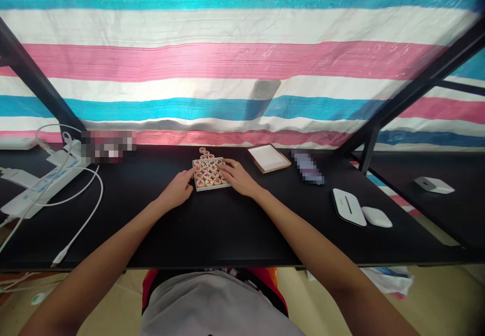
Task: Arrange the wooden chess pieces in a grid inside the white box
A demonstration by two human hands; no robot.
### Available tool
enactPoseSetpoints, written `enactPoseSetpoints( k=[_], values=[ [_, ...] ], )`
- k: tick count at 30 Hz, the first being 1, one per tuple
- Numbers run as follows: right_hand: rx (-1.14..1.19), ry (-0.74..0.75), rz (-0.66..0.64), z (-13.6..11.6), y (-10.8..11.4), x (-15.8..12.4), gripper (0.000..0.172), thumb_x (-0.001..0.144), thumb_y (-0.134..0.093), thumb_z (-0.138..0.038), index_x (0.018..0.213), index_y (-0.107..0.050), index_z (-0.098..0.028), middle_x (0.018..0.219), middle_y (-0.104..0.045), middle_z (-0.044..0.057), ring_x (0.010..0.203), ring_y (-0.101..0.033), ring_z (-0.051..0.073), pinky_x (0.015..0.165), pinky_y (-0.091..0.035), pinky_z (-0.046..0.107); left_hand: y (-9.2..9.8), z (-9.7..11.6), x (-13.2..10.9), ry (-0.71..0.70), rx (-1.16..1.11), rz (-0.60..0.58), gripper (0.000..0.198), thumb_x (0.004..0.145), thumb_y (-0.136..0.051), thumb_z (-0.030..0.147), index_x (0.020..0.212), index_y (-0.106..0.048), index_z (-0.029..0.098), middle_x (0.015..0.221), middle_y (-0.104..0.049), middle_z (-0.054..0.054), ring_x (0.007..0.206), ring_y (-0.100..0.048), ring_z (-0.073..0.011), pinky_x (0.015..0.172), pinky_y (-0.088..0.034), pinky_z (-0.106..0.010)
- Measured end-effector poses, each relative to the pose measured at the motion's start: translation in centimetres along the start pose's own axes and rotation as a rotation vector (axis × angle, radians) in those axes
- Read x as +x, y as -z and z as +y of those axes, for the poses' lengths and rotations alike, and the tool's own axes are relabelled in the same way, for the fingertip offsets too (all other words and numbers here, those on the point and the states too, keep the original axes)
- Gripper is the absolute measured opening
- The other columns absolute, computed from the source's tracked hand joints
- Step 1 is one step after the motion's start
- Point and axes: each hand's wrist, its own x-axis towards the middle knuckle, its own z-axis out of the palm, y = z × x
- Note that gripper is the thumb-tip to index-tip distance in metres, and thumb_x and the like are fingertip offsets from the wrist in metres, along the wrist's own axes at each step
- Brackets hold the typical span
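Observation:
A shallow white box [212,188] sits in the middle of the black desk, filled with rows of round xiangqi pieces [208,176] bearing red and black characters. Behind its far edge lie several loose pieces [202,150]. My left hand [177,189] is at the box's left side, its index finger reaching onto the edge and the left-hand pieces, the thumb apart. Over the right side rests my right hand [240,178], fingers stretched across the right-hand pieces, which it partly hides. A ring is on one right finger.
Right of the box lies a box lid [269,158], then a phone-like blurred item [307,166]. A white flat device [348,207] and a white mouse [377,217] are nearer right. A power strip [43,184] with white cables [99,194] occupies the left. Striped sheeting [227,63] hangs behind.

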Motion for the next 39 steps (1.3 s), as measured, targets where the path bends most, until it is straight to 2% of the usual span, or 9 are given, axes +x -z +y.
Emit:
enactPoseSetpoints(
  k=[9, 12, 15, 18, 22, 25, 33, 39],
  values=[
    [-0.018, 0.008, -0.003, 0.2, -0.2, 0.1, 0.037, 0.095, -0.037, -0.036, 0.121, -0.060, -0.022, 0.131, -0.049, 0.012, 0.122, -0.044, 0.025, 0.104, -0.035, 0.045, 0.0, 0.1, 0.3, -0.005, 0.077, -0.018, 0.062, 0.077, -0.039, 0.007, 0.139, -0.038, 0.014, 0.103, -0.054, -0.010, 0.095, -0.051, -0.0212, 0.091, -0.043, -0.036],
    [-0.023, 0.005, -0.001, 0.2, -0.2, 0.1, 0.037, 0.095, -0.037, -0.036, 0.121, -0.060, -0.021, 0.131, -0.049, 0.012, 0.121, -0.045, 0.025, 0.104, -0.036, 0.044, 0.2, -0.2, 0.9, -0.006, 0.070, -0.015, 0.065, 0.077, -0.037, 0.005, 0.141, -0.034, 0.013, 0.101, -0.056, -0.009, 0.094, -0.053, -0.0202, 0.091, -0.043, -0.034],
    [-0.022, 0.009, 0.006, 0.2, -0.2, 0.1, 0.036, 0.095, -0.038, -0.035, 0.120, -0.060, -0.022, 0.129, -0.050, 0.011, 0.120, -0.046, 0.025, 0.104, -0.036, 0.044, 0.7, -0.6, 1.9, -0.009, 0.048, -0.034, 0.069, 0.077, -0.034, 0.002, 0.144, -0.030, 0.018, 0.102, -0.059, -0.007, 0.094, -0.057, -0.0186, 0.089, -0.044, -0.030],
    [-0.027, 0.015, 0.014, 0.2, -0.1, 0.1, 0.036, 0.095, -0.038, -0.035, 0.120, -0.060, -0.022, 0.128, -0.051, 0.011, 0.120, -0.046, 0.024, 0.104, -0.037, 0.043, 1.2, -0.6, 2.9, 0.029, 0.160, -0.067, 0.064, 0.080, -0.035, 0.005, 0.141, -0.036, 0.024, 0.104, -0.060, -0.007, 0.091, -0.060, -0.0198, 0.083, -0.046, -0.029],
    [-0.022, 0.009, 0.014, 0.2, -0.1, 0.1, 0.036, 0.095, -0.037, -0.035, 0.120, -0.060, -0.021, 0.128, -0.050, 0.011, 0.119, -0.046, 0.023, 0.104, -0.037, 0.042, 1.1, -0.4, 3.1, 0.063, 0.296, -0.053, 0.057, 0.083, -0.034, 0.010, 0.139, -0.040, 0.022, 0.104, -0.059, -0.009, 0.087, -0.061, -0.0224, 0.075, -0.047, -0.029],
    [-0.028, 0.006, 0.020, 0.2, -0.2, 0.1, 0.036, 0.095, -0.037, -0.034, 0.121, -0.059, -0.022, 0.127, -0.051, 0.010, 0.117, -0.047, 0.023, 0.103, -0.037, 0.042, 0.9, -0.3, 2.8, 0.048, 0.310, -0.032, 0.056, 0.083, -0.034, 0.009, 0.138, -0.042, 0.021, 0.104, -0.059, -0.010, 0.090, -0.060, -0.0229, 0.076, -0.047, -0.029],
    [-0.077, -0.015, 0.033, -0.1, -0.1, 0.2, 0.035, 0.096, -0.034, -0.031, 0.120, -0.058, -0.022, 0.121, -0.054, 0.009, 0.110, -0.051, 0.022, 0.100, -0.040, 0.040, 0.9, -0.9, 2.7, 0.058, 0.135, 0.022, 0.060, 0.080, -0.036, 0.007, 0.138, -0.039, 0.018, 0.099, -0.061, -0.007, 0.089, -0.060, -0.0196, 0.084, -0.047, -0.030],
    [-0.066, -0.023, 0.055, 0.2, 0.0, 0.3, 0.035, 0.097, -0.033, -0.033, 0.118, -0.058, -0.022, 0.116, -0.056, 0.009, 0.109, -0.052, 0.022, 0.099, -0.041, 0.038, 0.9, -1.4, 2.7, 0.060, 0.082, 0.017, 0.062, 0.078, -0.037, 0.007, 0.138, -0.040, 0.019, 0.095, -0.062, -0.005, 0.086, -0.060, -0.0189, 0.082, -0.047, -0.030]
  ],
)
